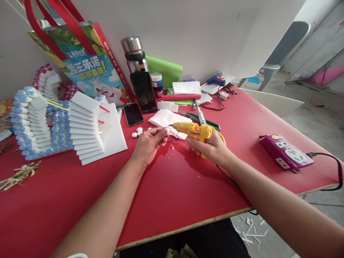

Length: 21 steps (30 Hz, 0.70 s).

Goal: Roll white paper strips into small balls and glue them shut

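In the centre of the frame, the right hand [213, 146] is closed around a yellow glue gun [191, 130], whose nozzle [171, 125] points to the left hand [147, 144]. This left hand pinches a small white piece [168, 129] between thumb and finger, above the red desk [172, 193]

On a red table [161, 200], the right hand [215, 145] holds a yellow glue gun [190, 130], its nozzle [171, 125] at a small white piece [168, 129] pinched by the left hand [149, 142]. Folded white tissue [166, 116] lies just behind the glue gun. Left of it are white knobs [139, 129] and, farther out, fanned white panels [85, 129]; well to its right sits a purple power strip [286, 152].
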Tool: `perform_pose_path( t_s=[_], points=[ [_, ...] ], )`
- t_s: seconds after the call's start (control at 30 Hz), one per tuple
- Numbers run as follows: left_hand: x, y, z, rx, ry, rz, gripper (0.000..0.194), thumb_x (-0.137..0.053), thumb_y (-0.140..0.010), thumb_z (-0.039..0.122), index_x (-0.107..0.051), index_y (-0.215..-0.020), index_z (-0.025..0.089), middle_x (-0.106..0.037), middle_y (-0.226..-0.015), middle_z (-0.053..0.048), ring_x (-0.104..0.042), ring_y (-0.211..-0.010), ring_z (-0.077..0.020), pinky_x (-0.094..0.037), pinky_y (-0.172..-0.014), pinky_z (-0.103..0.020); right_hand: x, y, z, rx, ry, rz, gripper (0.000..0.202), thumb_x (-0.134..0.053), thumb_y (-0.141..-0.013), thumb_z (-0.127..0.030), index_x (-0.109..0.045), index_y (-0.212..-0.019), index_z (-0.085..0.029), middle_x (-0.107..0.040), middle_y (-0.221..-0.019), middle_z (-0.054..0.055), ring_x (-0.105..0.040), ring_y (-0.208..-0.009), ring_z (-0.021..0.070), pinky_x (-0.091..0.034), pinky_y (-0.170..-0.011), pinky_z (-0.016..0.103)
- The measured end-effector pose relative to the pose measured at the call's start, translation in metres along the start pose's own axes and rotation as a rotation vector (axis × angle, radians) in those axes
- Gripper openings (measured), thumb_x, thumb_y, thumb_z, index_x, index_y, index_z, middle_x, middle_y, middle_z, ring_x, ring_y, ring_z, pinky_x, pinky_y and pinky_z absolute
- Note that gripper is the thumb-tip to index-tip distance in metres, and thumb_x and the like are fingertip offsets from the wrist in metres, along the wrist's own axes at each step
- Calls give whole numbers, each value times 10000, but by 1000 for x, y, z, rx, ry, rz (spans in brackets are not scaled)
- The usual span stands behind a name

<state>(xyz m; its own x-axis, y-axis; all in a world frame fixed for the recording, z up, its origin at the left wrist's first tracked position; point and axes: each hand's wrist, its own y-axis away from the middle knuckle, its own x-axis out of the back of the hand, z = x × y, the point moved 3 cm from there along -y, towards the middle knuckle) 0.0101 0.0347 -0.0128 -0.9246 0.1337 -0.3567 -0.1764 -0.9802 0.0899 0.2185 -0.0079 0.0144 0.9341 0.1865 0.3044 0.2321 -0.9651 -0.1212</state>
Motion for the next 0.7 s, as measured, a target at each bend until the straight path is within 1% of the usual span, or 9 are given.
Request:
perform_pose_path(
  t_s=[0.27, 0.5, 0.7],
  points=[
    [1, 0, 0, 1, 28, 3, 257, -888, -706, 319, -781, -833, 124, -684, -768, -45, -557, -620, -63, -432, -596, -201, 0, 2, 1, -31, -13, -26, 374, -634, -911, -400, -533, -609, -205, -536, -493, -1, -482, -467, 132, -359, -461, 297],
    [0, 1, 0, 15, 68, -13, 244, -890, -707, 311, -778, -803, 117, -675, -750, -42, -559, -621, -54, -448, -605, -179, -1, 1, 0, 2, -45, -76, 381, -618, -929, -385, -536, -608, -198, -540, -492, 0, -491, -468, 130, -373, -476, 294],
    [0, 0, 0, 21, 77, -31, 250, -891, -706, 301, -782, -827, 111, -670, -741, -41, -566, -628, -56, -458, -602, -167, -1, 0, 1, -8, -29, -32, 380, -623, -919, -390, -539, -603, -199, -531, -478, -3, -488, -453, 128, -368, -461, 288]
  ],
)
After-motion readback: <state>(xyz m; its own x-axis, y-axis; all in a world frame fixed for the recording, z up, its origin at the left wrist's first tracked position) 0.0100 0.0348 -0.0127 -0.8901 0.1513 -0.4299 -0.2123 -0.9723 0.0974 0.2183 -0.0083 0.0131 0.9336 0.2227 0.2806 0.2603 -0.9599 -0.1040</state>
